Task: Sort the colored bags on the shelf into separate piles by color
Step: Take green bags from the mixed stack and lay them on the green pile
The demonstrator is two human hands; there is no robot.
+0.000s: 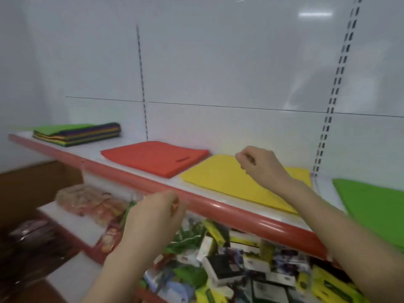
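Three single-colour piles lie along the shelf (pixel 218 207): a red bag (pixel 153 158), a yellow bag (pixel 218 178) just right of it, and a green bag (pixel 371 204) further right, spaced, I judge, to keep the colours apart. The unsorted mixed stack (pixel 76 134) sits at the far left end, green on top. My right hand (pixel 262 167) hovers over the yellow bag's back part, fingers curled in with nothing visible in them. My left hand (pixel 150 219) is low before the shelf's red rim; its fingers are bent, but blur hides whether they hold anything. Packaged goods (pixel 240 259) crowd the lower shelf.
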